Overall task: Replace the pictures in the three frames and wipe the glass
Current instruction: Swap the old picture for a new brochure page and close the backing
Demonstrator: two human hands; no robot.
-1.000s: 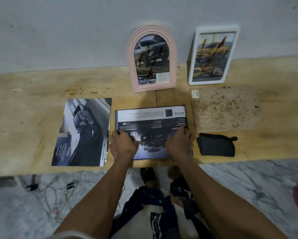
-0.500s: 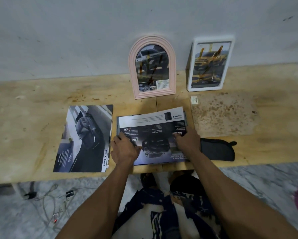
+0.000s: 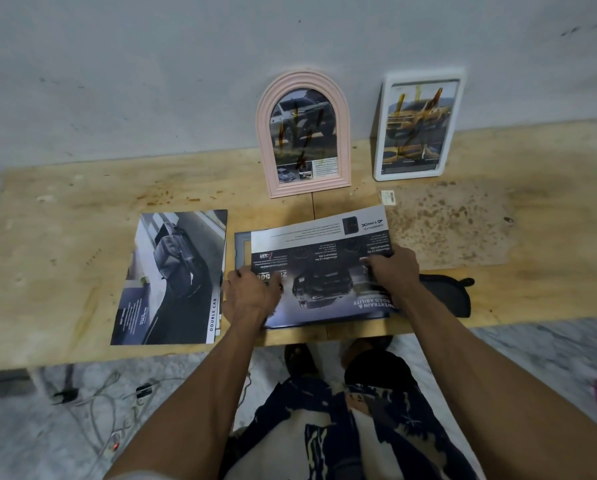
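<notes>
Paper is what both hands have hold of: a printed car picture (image 3: pixel 321 268) lying near the front edge of the worktop (image 3: pixel 65 244), about midway along it, its long axis running left to right and its right end skewed a little toward the wall. The right hand (image 3: pixel 392 271) grips that right end, fingers curled over the sheet with the thumb presumably beneath, so this edge rides clear of the surface. The left hand (image 3: pixel 250 296) sits on the sheet's left front corner, fingers bent and pressing or pinching it; which of the two cannot be told. Under the sheet a dark frame (image 3: pixel 242 249) lies flat, only its left corner showing, so the sheet sits shifted right of the frame it likely belongs to. Squaring it calls for a slide leftward, and the right hand is placed to drive that. At the rear edge stand the pink arched frame (image 3: pixel 303 133) and the white frame (image 3: pixel 418 124), leaning on the wall. A dark cloth (image 3: pixel 444 294) lies just right of the right hand.
</notes>
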